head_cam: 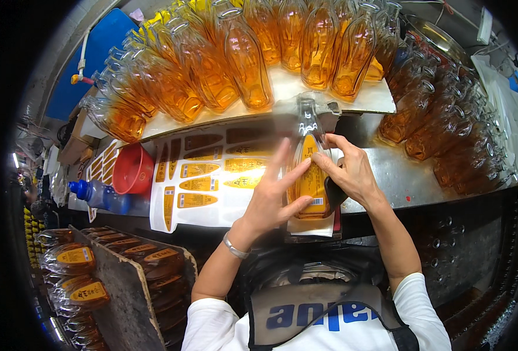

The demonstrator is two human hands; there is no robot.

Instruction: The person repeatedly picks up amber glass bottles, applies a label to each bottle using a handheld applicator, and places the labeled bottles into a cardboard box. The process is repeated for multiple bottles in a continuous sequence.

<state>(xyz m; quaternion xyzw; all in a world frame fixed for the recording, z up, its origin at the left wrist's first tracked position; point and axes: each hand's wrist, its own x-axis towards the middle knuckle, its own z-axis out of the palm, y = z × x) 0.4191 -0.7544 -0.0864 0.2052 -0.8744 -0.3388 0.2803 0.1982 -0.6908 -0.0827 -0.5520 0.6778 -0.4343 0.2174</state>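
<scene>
A clear glass bottle (308,120) lies on its back before me, its neck pointing away, on a padded stand with white paper (313,228). A yellow-gold label (310,182) with writing and a barcode covers its upper face. My left hand (276,188), slightly blurred, has its fingers spread; fingertips reach the label from the left. My right hand (351,169) is at the bottle's right side, thumb on the upper part of the label and index finger near the bottle's shoulder. Below the right palm shows a dark flat piece (337,191), apparently held in the curled fingers, which are hidden.
Upright bottles of amber liquid (248,66) crowd a raised white board (285,83); more bottles (452,118) stand on the metal table (386,175) at right. Left are label sheets (197,215), a red plastic bowl (131,171), a blue bottle (105,195) and stacked labelled bottles (87,291).
</scene>
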